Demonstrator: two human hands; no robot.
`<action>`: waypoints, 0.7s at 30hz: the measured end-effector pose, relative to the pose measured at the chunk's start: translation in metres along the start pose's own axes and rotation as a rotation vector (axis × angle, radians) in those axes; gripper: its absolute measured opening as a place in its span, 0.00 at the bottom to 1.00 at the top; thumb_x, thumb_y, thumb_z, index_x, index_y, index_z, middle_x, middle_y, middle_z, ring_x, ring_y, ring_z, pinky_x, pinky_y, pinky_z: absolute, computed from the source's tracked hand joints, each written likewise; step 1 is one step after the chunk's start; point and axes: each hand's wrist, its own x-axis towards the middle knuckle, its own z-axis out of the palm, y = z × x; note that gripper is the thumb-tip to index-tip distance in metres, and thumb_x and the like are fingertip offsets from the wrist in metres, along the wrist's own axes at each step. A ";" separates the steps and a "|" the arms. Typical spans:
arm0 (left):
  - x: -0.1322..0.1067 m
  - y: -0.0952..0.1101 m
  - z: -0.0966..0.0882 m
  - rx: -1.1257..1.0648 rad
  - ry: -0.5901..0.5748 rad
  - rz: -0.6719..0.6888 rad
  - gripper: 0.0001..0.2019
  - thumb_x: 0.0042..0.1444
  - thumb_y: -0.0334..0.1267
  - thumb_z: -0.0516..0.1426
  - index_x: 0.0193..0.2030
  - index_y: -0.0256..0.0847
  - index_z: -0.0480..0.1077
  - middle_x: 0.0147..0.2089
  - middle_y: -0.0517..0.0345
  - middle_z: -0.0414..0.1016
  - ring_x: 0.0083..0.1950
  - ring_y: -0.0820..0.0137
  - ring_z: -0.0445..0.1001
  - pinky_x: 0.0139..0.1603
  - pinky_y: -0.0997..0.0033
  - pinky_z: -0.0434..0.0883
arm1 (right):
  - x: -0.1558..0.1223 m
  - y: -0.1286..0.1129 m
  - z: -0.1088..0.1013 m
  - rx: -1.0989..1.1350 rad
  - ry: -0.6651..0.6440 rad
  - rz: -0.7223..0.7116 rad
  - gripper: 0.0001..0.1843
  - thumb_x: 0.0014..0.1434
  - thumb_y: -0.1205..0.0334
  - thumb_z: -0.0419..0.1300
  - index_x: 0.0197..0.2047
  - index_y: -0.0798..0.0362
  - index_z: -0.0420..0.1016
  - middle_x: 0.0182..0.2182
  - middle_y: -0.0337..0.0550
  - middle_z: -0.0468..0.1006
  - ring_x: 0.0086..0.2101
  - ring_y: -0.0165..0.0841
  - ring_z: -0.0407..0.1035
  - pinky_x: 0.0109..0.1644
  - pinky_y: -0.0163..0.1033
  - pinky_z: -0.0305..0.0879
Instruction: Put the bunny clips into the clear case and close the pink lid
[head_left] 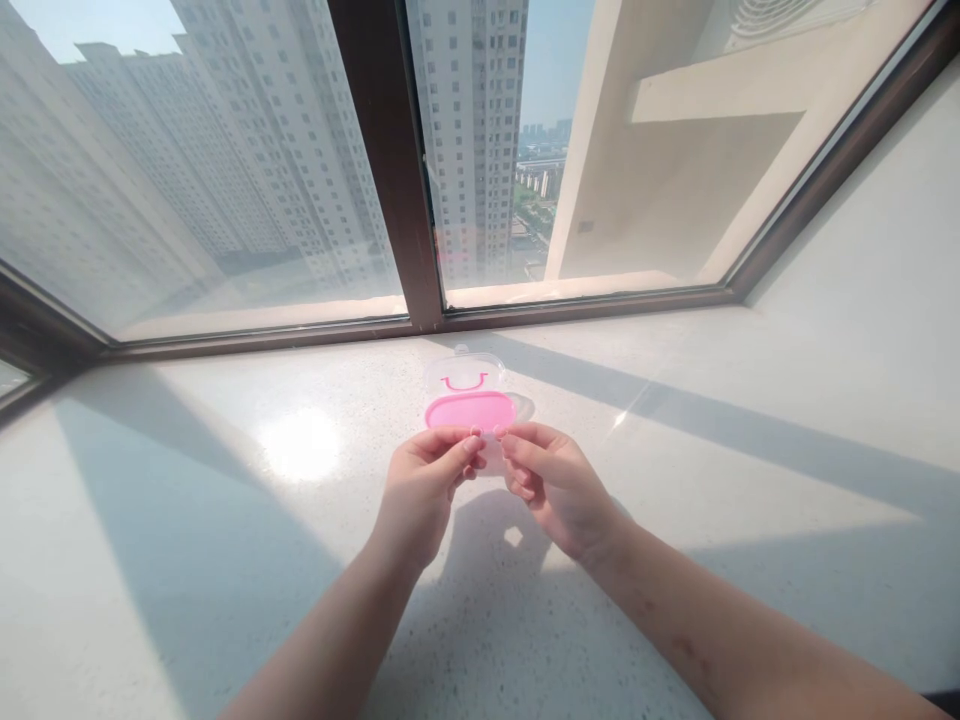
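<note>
A small plastic case with a pink oval part (pixel 472 411) stands on the pale speckled sill, its clear lid (pixel 461 372) raised at the back and marked with a pink smile-shaped line. My left hand (pixel 435 475) and my right hand (pixel 551 480) meet just in front of the pink part, thumbs pinched against the index fingers. A pale, see-through pinkish patch shows between the fingertips. Whether this is the front of the case or a separate thin piece held before it, I cannot tell. My fingers cover the near edge of the case.
The speckled white sill (pixel 225 560) spreads to both sides, with strong sun glare at left and shadow bands across it. Behind it stands a brown window frame (pixel 386 150) with tall buildings outside. A white wall (pixel 877 230) bounds the right.
</note>
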 end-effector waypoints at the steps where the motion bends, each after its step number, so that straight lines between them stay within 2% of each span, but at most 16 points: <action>1: 0.000 0.001 0.000 0.009 0.001 0.003 0.05 0.46 0.34 0.66 0.30 0.34 0.77 0.25 0.56 0.74 0.29 0.75 0.70 0.32 0.74 0.66 | 0.000 0.000 0.001 0.009 0.001 0.000 0.09 0.45 0.62 0.69 0.29 0.55 0.76 0.15 0.31 0.62 0.18 0.22 0.50 0.21 0.31 0.44; 7: 0.001 0.003 0.001 0.049 0.026 0.020 0.06 0.45 0.34 0.66 0.30 0.34 0.77 0.25 0.56 0.74 0.28 0.74 0.69 0.31 0.73 0.66 | 0.001 -0.001 0.001 0.013 0.027 -0.006 0.09 0.44 0.63 0.69 0.28 0.55 0.74 0.14 0.30 0.60 0.18 0.22 0.48 0.21 0.30 0.41; 21: -0.001 0.001 0.003 0.039 -0.074 -0.013 0.07 0.49 0.35 0.65 0.32 0.33 0.78 0.27 0.54 0.76 0.30 0.75 0.70 0.33 0.74 0.66 | 0.001 0.004 -0.002 -0.020 0.034 -0.016 0.10 0.47 0.59 0.68 0.30 0.57 0.77 0.15 0.32 0.61 0.18 0.22 0.50 0.21 0.30 0.43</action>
